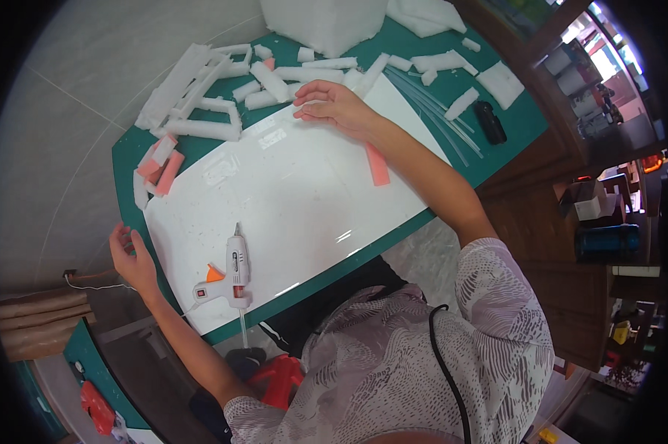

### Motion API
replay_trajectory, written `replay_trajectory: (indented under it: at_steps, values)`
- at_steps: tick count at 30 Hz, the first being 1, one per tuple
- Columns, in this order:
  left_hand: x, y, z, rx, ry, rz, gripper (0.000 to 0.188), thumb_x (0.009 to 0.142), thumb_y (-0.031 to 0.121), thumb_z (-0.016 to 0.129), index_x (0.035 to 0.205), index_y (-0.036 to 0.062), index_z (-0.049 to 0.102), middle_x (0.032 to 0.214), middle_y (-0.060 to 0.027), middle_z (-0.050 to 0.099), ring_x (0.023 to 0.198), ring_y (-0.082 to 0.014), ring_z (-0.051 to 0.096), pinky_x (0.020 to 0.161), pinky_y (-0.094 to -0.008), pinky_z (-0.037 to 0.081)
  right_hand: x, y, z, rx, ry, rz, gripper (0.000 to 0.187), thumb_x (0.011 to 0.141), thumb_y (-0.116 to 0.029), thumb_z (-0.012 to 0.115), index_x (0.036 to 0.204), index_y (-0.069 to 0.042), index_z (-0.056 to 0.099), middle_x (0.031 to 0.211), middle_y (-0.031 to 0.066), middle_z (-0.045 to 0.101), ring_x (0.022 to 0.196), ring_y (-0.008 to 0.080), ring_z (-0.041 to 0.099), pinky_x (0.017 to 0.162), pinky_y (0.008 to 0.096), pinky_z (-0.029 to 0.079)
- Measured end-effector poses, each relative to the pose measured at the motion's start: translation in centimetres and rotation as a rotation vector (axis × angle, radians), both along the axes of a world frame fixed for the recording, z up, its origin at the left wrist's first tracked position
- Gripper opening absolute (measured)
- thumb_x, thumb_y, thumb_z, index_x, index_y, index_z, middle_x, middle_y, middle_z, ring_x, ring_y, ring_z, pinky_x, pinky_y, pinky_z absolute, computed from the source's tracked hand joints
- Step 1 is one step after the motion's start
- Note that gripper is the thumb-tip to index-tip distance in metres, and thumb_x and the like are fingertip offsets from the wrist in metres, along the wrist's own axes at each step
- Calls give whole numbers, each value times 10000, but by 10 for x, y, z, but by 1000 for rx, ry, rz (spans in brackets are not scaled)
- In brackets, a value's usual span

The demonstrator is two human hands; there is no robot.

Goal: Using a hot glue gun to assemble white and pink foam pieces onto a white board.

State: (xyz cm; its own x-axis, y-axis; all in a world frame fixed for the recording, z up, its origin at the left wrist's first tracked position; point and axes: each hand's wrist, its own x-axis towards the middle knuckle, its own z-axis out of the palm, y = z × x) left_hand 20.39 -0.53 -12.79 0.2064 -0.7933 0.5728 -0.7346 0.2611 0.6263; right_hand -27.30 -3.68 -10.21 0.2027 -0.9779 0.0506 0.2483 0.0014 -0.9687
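Above the far side of a glossy white board [297,200], my right hand [338,109] reaches out with fingers apart and nothing in them. It is nearest to the white foam strips [272,81] piled along the board's far edge. A flat pink foam strip [378,164] lies on the board beside my right forearm. My left hand [133,259] hovers off the table's left edge, its fingers loosely bent, apart and holding nothing. Between that hand and the board's middle, a white glue gun [235,270] with an orange trigger lies on its side, a clear glue stick protruding from its rear.
Pink and white foam blocks [159,164] sit at the board's left corner, near a white foam frame [186,92]. At the right are clear glue sticks [441,111] and a black case [489,123]. A large white foam block [323,26] stands at the back of the green table [523,140].
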Motion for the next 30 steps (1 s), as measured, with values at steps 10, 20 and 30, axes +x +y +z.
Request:
replay_trajectory:
  at_steps: [10,20,30]
  values:
    - [5,0,-3,-4,-65,-13,252,924,104,595,1157,8,614,1048,-90,651,839,-175,613,702,-298,483,-18,5,30,-320,774,-478,208,827,-137,672,1002,-27,650,968,108,653,805,198,670,717,302,504]
    - [4,1,-4,-41,-78,-26,196,919,95,599,1090,3,626,1032,-87,663,796,-174,613,675,-298,479,-64,-12,-13,-498,1385,-778,310,790,-96,636,1096,-55,605,1042,216,561,990,400,588,835,466,494]
    - [-7,4,5,-93,-63,-43,195,909,71,592,1090,7,622,1026,-84,630,739,-156,593,638,-290,468,-103,34,29,-180,314,-625,477,783,-38,583,1258,-53,540,1184,90,553,1061,198,554,910,310,463]
